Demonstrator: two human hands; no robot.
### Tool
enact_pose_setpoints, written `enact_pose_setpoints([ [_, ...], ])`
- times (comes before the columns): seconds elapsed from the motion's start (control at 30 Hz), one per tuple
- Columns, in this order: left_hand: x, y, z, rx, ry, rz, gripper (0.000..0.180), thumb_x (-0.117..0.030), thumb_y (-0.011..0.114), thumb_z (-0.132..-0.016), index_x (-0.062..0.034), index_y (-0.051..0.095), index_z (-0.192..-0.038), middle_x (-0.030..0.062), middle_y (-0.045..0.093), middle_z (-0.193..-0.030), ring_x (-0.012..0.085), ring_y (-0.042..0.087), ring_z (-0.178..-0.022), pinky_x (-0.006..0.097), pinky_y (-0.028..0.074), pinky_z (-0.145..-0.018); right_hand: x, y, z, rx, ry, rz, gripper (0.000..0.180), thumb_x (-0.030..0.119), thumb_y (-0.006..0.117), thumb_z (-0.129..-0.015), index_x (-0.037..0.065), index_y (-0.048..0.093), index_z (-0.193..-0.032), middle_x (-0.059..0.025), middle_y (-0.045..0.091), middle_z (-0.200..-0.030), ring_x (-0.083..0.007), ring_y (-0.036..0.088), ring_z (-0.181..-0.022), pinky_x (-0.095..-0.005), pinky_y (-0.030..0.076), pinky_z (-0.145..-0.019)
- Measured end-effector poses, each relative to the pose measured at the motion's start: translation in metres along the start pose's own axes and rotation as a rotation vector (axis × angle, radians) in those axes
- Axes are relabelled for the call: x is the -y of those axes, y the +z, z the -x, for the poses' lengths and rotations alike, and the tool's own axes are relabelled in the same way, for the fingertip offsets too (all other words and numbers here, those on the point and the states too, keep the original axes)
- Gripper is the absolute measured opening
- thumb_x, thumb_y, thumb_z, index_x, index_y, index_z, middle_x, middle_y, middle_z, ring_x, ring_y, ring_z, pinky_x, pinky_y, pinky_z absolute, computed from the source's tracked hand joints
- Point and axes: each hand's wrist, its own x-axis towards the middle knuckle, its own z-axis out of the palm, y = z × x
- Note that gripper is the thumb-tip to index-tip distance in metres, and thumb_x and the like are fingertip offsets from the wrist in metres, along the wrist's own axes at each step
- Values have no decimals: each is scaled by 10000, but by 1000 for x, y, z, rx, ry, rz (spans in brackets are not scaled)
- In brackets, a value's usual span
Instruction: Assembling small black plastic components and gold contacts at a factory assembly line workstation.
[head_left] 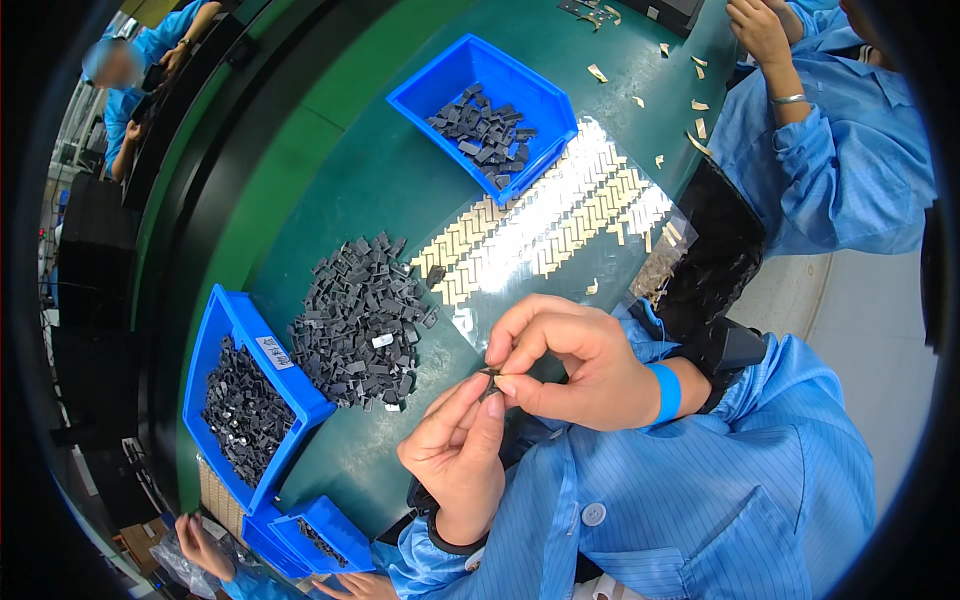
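Closest in, both my hands meet over my blue striped smock (pixel 700 480): the left hand (pixel 462 440) and the right hand (pixel 570 365) each have thumb and forefinger pressed together on 1 small dark part (pixel 491 374), held in the air just above the table's near edge, the other fingers curled loosely. I can't make out the part's shape, it's too small between the fingertips. My worry here: it's a tiny, hard, smooth-looking piece held by fingertip pressure alone, so a slip of either thumb could flick it down into my lap or onto the floor. Just beyond my knuckles lies a clear glossy sheet (pixel 545 235) carrying rows of little tan strips; it glares under the lights, and a sleeve brushing across it could drag strips out of line. To the left of it sits a loose heap of dark grey parts (pixel 360 320), blocky and matte, spread flat on the dark green table (pixel 400 180); an elbow could scatter them. At the left edge, 1 blue plastic bin (pixel 222 340) holds more dark pieces, with smaller blue bins (pixel 335 525) nearer the lower rim. Farther off, a second blue bin (pixel 470 70) sits tilted, partly filled. Beyond it, tan scraps (pixel 690 100) litter the table beside another person's sleeve (pixel 830 160).
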Motion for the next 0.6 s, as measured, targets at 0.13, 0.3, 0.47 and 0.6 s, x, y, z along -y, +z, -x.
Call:
enact_pose_setpoints([
  [0.13,2,0,-1,-8,-16,47,211,21,587,-818,31,610,-1028,162,637,-965,188,635,-819,298,541,-733,1,0,0,-2,0,3,105,0,672,-728,24,579,-770,-103,584,-907,-157,586,-806,-263,472,-691],
  [0.3,2,0,-1,-28,-49,108,184,21,574,-822,33,610,-1002,158,639,-948,187,634,-816,290,535,-737,2,2,0,-12,58,-44,109,11,656,-720,27,551,-744,-77,577,-888,-184,570,-827,-291,461,-720],
  [0.47,-1,4,-2,-22,-61,188,156,15,579,-820,42,604,-971,146,638,-925,183,629,-817,287,527,-745,-2,1,1,-5,91,-101,107,43,667,-723,29,568,-761,-78,573,-906,-181,566,-830,-286,456,-724],
  [0.6,-1,6,0,-27,-3,147,172,27,583,-813,44,578,-984,145,637,-926,175,626,-808,276,521,-738,0,-3,-4,43,0,49,121,81,679,-731,30,591,-798,-73,556,-916,-164,555,-792,-266,452,-694],
])
